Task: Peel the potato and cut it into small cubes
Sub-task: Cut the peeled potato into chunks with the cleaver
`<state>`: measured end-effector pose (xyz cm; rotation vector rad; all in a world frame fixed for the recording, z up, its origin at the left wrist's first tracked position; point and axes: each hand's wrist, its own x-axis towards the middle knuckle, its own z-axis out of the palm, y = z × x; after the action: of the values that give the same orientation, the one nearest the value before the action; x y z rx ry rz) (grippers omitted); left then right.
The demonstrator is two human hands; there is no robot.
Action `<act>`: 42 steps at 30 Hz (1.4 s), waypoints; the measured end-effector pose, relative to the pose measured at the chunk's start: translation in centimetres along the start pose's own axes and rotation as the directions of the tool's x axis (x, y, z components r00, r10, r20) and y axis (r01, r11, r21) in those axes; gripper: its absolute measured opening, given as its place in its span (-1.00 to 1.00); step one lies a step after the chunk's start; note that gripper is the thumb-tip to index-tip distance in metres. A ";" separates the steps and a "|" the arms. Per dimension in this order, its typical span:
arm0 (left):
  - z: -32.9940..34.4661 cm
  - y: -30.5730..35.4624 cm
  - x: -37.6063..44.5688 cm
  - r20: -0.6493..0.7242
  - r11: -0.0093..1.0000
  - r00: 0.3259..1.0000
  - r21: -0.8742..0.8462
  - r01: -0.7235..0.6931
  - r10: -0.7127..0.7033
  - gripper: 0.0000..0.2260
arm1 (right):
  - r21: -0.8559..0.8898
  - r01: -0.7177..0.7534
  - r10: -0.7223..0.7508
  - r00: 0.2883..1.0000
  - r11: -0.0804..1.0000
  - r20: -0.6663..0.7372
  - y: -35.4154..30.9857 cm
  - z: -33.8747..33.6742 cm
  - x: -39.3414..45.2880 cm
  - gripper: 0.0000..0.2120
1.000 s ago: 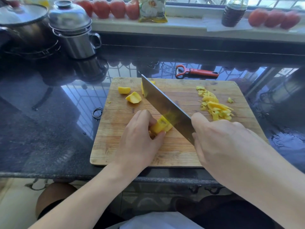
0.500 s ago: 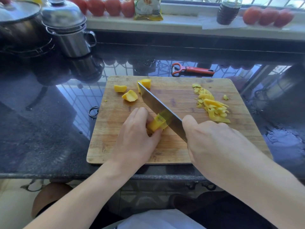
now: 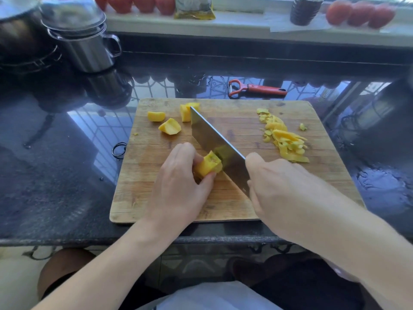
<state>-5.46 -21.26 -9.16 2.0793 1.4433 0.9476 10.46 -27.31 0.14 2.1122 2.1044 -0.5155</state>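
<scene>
A wooden cutting board [image 3: 257, 198] lies on the dark counter. My left hand [image 3: 178, 186] grips a peeled yellow potato piece [image 3: 207, 165] near the board's middle, fingers curled over it. My right hand [image 3: 281, 186] grips the handle of a wide knife [image 3: 212, 139]; the handle is hidden under the hand. The blade runs diagonally from the far middle of the board toward my right hand, and it rests against the right side of the held piece. Three cut potato chunks [image 3: 169, 126] lie at the board's far left. A heap of yellow peelings [image 3: 283, 137] sits at the right.
A red peeler [image 3: 257, 88] lies on the counter just beyond the board. Steel pots [image 3: 82, 34] stand at the back left. Tomatoes [image 3: 359, 13], a packet and a dark bottle [image 3: 306, 8] line the windowsill. A small black ring [image 3: 119, 149] lies left of the board.
The knife has come down lower beside the held potato piece. My left hand keeps its hold on the piece. The view has shifted slightly.
</scene>
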 end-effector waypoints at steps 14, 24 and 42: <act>-4.0 -0.8 0.5 0.119 0.940 0.956 -0.183 0.288 -0.269 -0.65 | 0.116 -0.052 0.063 0.994 0.992 -0.092 0.5 0.5 1.0 -0.88; -6.3 -1.3 0.4 0.292 0.758 0.880 -0.451 0.472 -0.374 -0.72 | 0.371 -0.050 0.153 0.955 0.927 -0.253 2.5 -2.3 0.5 -0.78; -1.7 3.8 6.9 0.433 0.987 0.901 0.152 -0.055 -0.016 -0.71 | 0.463 -0.178 0.334 0.900 0.868 -0.280 7.2 -3.6 0.0 -0.82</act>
<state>-2.74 -16.27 -3.47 2.2401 1.2928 0.3416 18.09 -26.35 2.40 2.8847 1.9470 -0.6541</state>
